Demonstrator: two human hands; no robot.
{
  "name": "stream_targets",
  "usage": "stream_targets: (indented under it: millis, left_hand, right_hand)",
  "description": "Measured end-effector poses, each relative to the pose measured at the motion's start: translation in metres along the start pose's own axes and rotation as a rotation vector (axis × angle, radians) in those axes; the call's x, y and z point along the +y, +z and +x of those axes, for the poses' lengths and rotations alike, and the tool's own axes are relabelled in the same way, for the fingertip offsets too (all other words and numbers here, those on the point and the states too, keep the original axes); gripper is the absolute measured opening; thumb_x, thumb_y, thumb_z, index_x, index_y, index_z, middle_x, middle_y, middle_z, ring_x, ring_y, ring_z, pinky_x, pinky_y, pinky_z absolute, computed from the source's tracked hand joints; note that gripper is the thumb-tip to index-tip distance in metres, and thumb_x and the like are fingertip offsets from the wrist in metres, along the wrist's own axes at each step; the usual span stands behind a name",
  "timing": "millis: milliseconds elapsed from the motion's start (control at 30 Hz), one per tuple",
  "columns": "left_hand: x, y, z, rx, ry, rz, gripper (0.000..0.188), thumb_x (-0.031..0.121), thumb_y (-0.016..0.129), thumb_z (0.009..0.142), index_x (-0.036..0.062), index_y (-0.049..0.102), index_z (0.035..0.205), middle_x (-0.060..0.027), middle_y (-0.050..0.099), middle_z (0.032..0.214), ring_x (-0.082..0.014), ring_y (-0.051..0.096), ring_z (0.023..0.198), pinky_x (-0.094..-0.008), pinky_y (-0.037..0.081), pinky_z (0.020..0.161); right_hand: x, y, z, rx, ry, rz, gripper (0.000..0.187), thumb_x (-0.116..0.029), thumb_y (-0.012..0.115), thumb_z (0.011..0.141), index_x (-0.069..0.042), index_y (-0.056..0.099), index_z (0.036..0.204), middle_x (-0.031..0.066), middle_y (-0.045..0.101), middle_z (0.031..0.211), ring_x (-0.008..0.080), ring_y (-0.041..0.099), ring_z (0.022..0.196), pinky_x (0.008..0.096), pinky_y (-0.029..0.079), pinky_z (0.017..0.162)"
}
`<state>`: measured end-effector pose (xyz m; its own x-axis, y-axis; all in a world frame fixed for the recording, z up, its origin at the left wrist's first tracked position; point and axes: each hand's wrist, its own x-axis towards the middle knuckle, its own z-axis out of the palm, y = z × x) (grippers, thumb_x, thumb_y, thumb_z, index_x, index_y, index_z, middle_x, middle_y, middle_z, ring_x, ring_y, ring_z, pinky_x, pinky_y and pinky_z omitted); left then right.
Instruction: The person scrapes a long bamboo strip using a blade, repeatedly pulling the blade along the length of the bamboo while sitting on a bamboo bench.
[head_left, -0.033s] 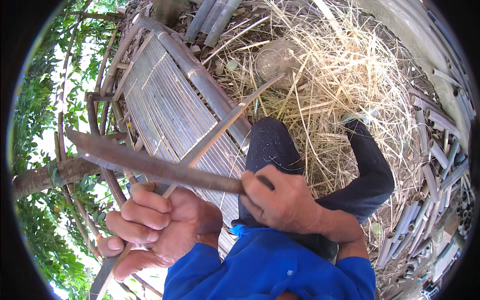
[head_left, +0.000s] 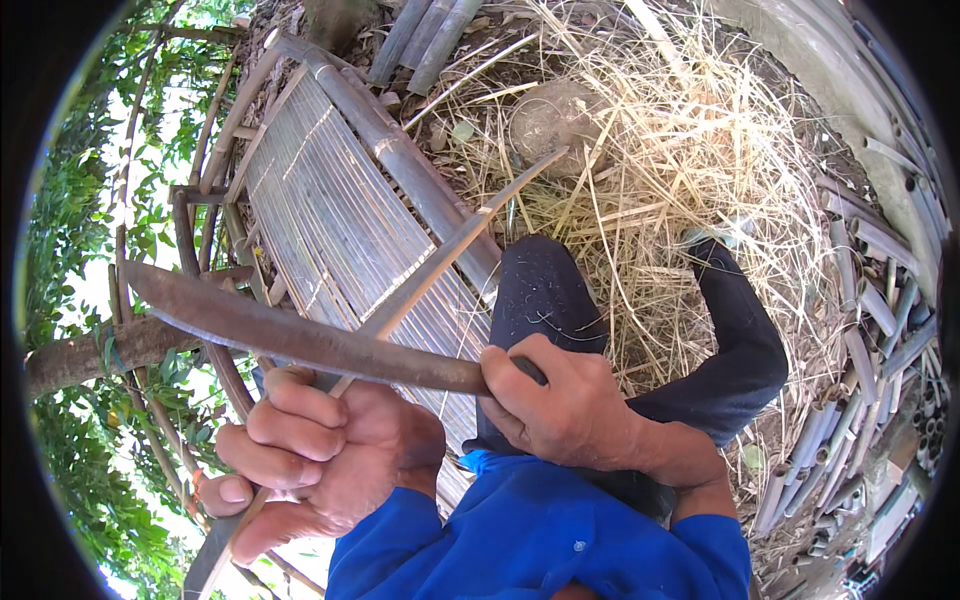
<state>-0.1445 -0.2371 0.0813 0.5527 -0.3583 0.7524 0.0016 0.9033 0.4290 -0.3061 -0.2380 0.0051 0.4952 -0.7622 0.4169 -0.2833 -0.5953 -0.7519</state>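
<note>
My right hand is closed round the dark handle of a machete. Its long, rusty brown blade points left, with a paler edge along the lower side. In my left hand, curled fingers grip a long split bamboo strip. The strip runs from the lower left up toward the far middle, narrowing at its far end. The blade crosses over the strip just beyond my left fingers; whether the two touch, I cannot tell.
A bamboo slat bench lies beyond my hands on the left. Pale shavings cover the ground beside my legs, round a brown, rounded block. Cut bamboo pieces are piled at the right. Leafy branches fill the left side.
The machete has shifted slightly left, its tip a little farther out and its blade less blurred. My left hand has moved very slightly; the strip's far end stays in place.
</note>
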Motion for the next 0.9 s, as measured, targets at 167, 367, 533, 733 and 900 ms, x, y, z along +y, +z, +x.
stream_targets:
  millis: [167,367,533,733,900]
  left_hand:
    - [0.009,0.0,0.003,0.001,-0.029,0.099,0.048,0.058,0.054,0.097,0.01,0.052,0.102,0.0023,0.034,0.067,-0.0109,0.029,0.049,-0.0279,0.025,0.048]
    - [0.004,-0.011,0.005,-0.011,0.008,0.031,0.05,0.055,0.052,0.102,0.0053,0.055,0.099,0.0008,0.041,0.069,-0.009,0.033,0.051,-0.0263,0.027,0.048]
    - [0.011,-0.014,0.004,0.011,0.026,-0.009,0.046,0.052,0.058,0.1,0.0073,0.055,0.094,0.0038,0.038,0.066,-0.0075,0.029,0.047,-0.0251,0.023,0.045]
    - [0.005,-0.018,0.009,0.105,0.056,-0.101,0.05,0.056,0.058,0.099,0.0072,0.054,0.088,0.0034,0.041,0.062,-0.0064,0.03,0.045,-0.0236,0.022,0.041]
    - [0.002,-0.022,0.014,0.039,0.054,-0.137,0.05,0.055,0.058,0.099,0.0068,0.053,0.088,0.0036,0.04,0.061,-0.0071,0.029,0.044,-0.0237,0.022,0.042]
  right_hand:
    - [0.003,0.005,0.005,-0.041,0.121,0.039,0.019,-0.011,0.069,0.087,-0.004,0.061,0.104,0.0104,0.055,0.076,0.0242,0.064,0.055,0.0369,0.054,0.047]
    - [0.051,0.013,0.008,-0.045,0.245,-0.123,0.015,-0.011,0.066,0.089,-0.008,0.057,0.1,0.0134,0.056,0.076,0.0322,0.064,0.058,0.042,0.054,0.049]
    - [0.043,0.03,-0.004,-0.065,0.111,-0.022,0.014,-0.012,0.066,0.09,-0.008,0.055,0.098,0.0158,0.056,0.07,0.0363,0.063,0.059,0.0441,0.054,0.049]
    - [0.062,0.024,0.006,-0.053,0.282,-0.067,0.014,-0.013,0.068,0.09,-0.008,0.056,0.097,0.0155,0.058,0.069,0.0365,0.064,0.061,0.0443,0.054,0.051]
    - [0.128,0.044,0.001,0.074,0.303,-0.114,0.015,-0.015,0.069,0.091,-0.007,0.058,0.099,0.0139,0.057,0.069,0.0344,0.064,0.059,0.0424,0.055,0.051]
